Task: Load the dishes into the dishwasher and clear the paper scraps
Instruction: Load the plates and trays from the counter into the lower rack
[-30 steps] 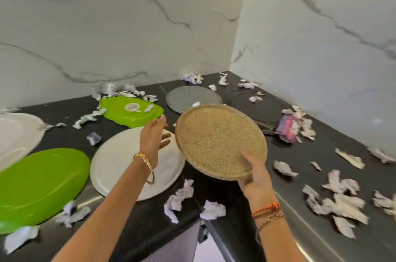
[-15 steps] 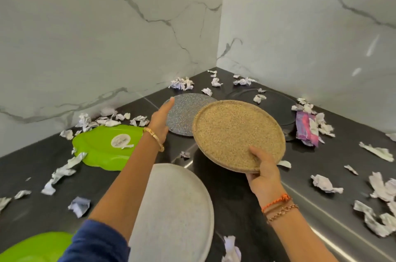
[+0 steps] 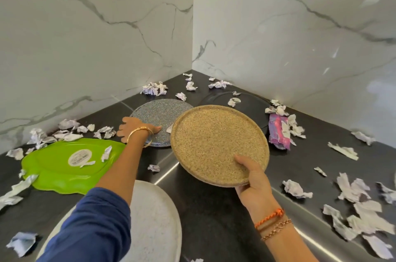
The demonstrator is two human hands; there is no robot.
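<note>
Marble-walled corner, black counter [image 3: 214, 219] across the lower frame. Centre: right hand [image 3: 252, 178] pinches the tan plate [image 3: 218, 143] aloft; left hand [image 3: 137, 127] lies flat on the grey plate [image 3: 158, 111]. Early stage — green plate [image 3: 60, 167], white plate [image 3: 154, 225], paper scraps [image 3: 360, 214] remain; no dishwasher visible.

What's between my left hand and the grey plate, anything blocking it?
Nothing visible. The left hand already rests on the grey plate's near-left rim. The tan plate, held by the right hand, overlaps only its right edge.
</note>
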